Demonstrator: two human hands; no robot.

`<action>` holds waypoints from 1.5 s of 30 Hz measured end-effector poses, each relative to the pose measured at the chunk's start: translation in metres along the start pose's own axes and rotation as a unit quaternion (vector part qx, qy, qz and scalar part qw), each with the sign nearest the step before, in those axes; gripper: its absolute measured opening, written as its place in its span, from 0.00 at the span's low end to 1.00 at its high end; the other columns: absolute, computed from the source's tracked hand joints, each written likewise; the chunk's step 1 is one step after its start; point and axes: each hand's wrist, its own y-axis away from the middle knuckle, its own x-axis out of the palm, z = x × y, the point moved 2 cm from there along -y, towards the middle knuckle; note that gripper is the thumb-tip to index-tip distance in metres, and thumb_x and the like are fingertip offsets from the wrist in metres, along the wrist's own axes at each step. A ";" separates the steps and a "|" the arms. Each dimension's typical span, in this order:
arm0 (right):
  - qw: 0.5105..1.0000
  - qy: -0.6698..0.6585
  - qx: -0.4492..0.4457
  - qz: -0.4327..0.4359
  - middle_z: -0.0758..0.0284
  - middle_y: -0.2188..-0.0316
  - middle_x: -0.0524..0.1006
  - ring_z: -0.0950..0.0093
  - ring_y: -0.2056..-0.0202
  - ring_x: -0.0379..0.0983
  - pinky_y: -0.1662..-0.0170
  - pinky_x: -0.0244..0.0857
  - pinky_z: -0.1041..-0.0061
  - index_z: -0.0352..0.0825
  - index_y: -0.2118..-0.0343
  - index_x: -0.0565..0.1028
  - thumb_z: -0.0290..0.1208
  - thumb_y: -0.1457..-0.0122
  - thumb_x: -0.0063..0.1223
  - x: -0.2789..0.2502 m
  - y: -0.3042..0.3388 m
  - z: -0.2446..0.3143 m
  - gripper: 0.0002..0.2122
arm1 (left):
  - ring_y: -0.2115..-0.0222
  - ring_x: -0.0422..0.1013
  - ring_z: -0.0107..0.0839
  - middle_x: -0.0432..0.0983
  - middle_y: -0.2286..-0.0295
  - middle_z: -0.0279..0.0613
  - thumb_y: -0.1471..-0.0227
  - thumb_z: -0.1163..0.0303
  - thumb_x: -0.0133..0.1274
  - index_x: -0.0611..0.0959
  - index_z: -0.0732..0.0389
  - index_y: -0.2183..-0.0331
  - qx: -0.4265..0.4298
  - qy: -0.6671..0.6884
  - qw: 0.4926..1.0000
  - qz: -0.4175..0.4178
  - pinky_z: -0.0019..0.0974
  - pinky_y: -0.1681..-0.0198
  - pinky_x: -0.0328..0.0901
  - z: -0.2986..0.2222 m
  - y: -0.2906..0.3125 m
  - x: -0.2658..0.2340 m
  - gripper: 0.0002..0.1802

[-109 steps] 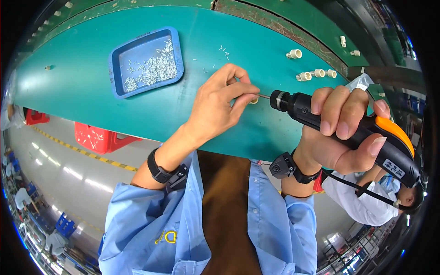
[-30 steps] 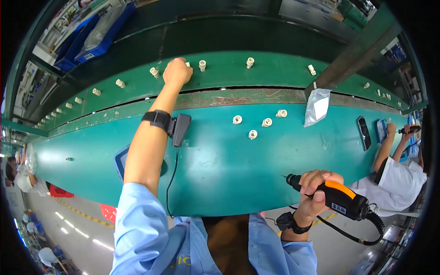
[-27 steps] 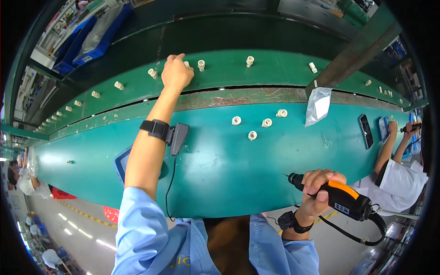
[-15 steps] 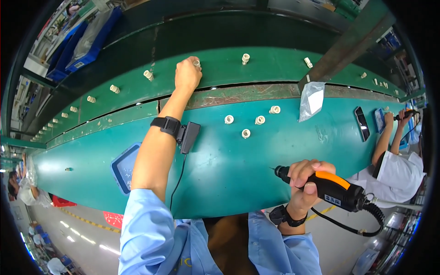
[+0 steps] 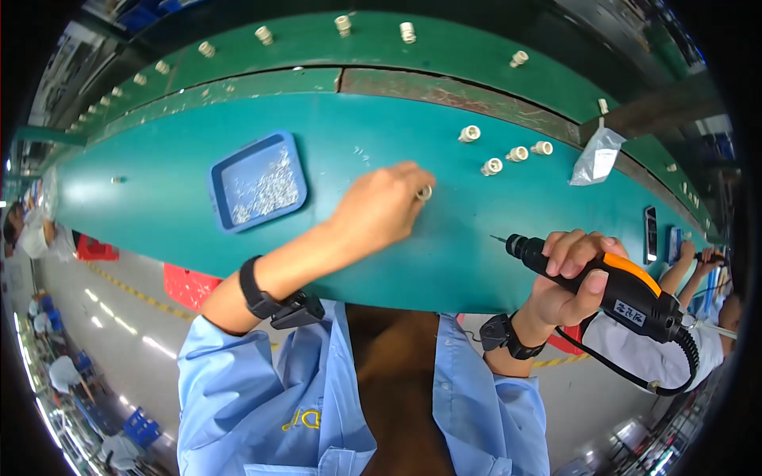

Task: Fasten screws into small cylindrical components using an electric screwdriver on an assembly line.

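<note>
Left hand [image 5: 382, 201] is pinching a cream fitting [image 5: 424, 193], right hand [image 5: 570, 278] is gripping a powered screwdriver [image 5: 632, 287]; it's apparently positioning, next calling for alignment.

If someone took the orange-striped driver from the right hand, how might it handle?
The driver looks hard-shelled, so it should stay stiff. Being thick, it may feel fairly heavy. The black cable looping from its rear would likely flex and tug.

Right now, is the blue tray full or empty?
Partly full: small silvery pieces lie heaped in the tray, but bare bottom shows at its upper left.
</note>
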 end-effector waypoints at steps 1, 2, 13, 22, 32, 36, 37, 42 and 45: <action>1.000 -0.003 0.005 0.008 0.72 0.83 0.62 0.80 0.84 0.58 0.77 0.56 0.77 0.34 0.57 0.65 0.39 0.45 0.45 0.004 0.003 0.000 0.17 | 0.72 0.72 0.45 0.74 0.71 0.47 0.61 0.80 0.53 0.78 0.65 0.68 -0.008 0.001 1.000 -0.006 0.40 0.69 0.67 0.003 0.010 0.007 0.11; 1.000 -0.009 0.007 0.017 0.72 0.83 0.62 0.80 0.84 0.58 0.77 0.56 0.77 0.34 0.57 0.65 0.39 0.45 0.45 0.007 0.005 0.002 0.17 | 0.71 0.72 0.45 0.73 0.69 0.47 0.61 0.80 0.53 0.77 0.64 0.66 -0.021 -0.007 1.000 0.019 0.40 0.69 0.67 0.003 0.018 0.013 0.14; 0.999 -0.019 0.002 0.051 0.72 0.83 0.62 0.80 0.83 0.59 0.76 0.56 0.76 0.35 0.58 0.66 0.38 0.44 0.43 0.034 0.011 0.010 0.15 | 0.67 0.70 0.47 0.67 0.66 0.48 0.61 0.77 0.55 0.69 0.64 0.55 -0.009 0.015 1.000 -0.018 0.43 0.65 0.67 -0.005 0.048 0.015 0.26; 0.988 -0.130 0.040 0.075 0.73 0.81 0.61 0.79 0.80 0.59 0.71 0.58 0.72 0.35 0.58 0.65 0.34 0.45 0.43 0.086 -0.020 -0.036 0.13 | 0.77 0.66 0.31 0.69 0.66 0.45 0.61 0.78 0.59 0.75 0.68 0.61 -0.179 0.126 0.958 -0.185 0.31 0.73 0.64 0.027 0.077 -0.029 0.20; 0.987 -0.085 0.089 0.101 0.67 0.77 0.65 0.74 0.74 0.64 0.64 0.61 0.66 0.33 0.57 0.62 0.25 0.48 0.48 0.120 -0.015 -0.096 0.15 | 0.77 0.66 0.23 0.70 0.68 0.40 0.59 0.80 0.57 0.77 0.66 0.64 -0.191 0.131 0.951 -0.205 0.25 0.76 0.62 0.038 0.075 -0.013 0.15; 0.987 -0.089 0.095 0.099 0.67 0.77 0.66 0.73 0.73 0.64 0.63 0.61 0.66 0.34 0.57 0.63 0.26 0.48 0.48 0.120 -0.014 -0.097 0.15 | 0.79 0.64 0.28 0.68 0.69 0.43 0.59 0.78 0.58 0.76 0.69 0.64 -0.190 0.148 0.946 -0.215 0.29 0.76 0.62 0.037 0.071 -0.013 0.16; 0.987 -0.090 0.096 0.097 0.67 0.77 0.65 0.74 0.73 0.64 0.63 0.60 0.67 0.34 0.57 0.63 0.26 0.48 0.48 0.119 -0.013 -0.096 0.15 | 0.79 0.64 0.28 0.68 0.69 0.42 0.59 0.78 0.58 0.76 0.69 0.64 -0.185 0.146 0.947 -0.217 0.29 0.76 0.62 0.035 0.069 -0.013 0.16; 0.986 -0.132 0.062 0.084 0.71 0.78 0.63 0.76 0.74 0.62 0.65 0.59 0.69 0.37 0.57 0.65 0.30 0.47 0.47 0.103 -0.022 -0.072 0.13 | 0.80 0.64 0.27 0.68 0.70 0.42 0.58 0.78 0.58 0.76 0.69 0.63 -0.168 0.145 0.952 -0.211 0.29 0.76 0.61 0.027 0.054 -0.012 0.16; 0.984 -0.139 0.052 0.099 0.73 0.79 0.62 0.77 0.75 0.61 0.66 0.59 0.71 0.38 0.57 0.66 0.32 0.46 0.48 0.095 -0.023 -0.057 0.14 | 0.81 0.64 0.27 0.67 0.70 0.41 0.58 0.78 0.57 0.77 0.68 0.63 -0.161 0.154 0.955 -0.198 0.29 0.77 0.61 0.021 0.046 -0.007 0.15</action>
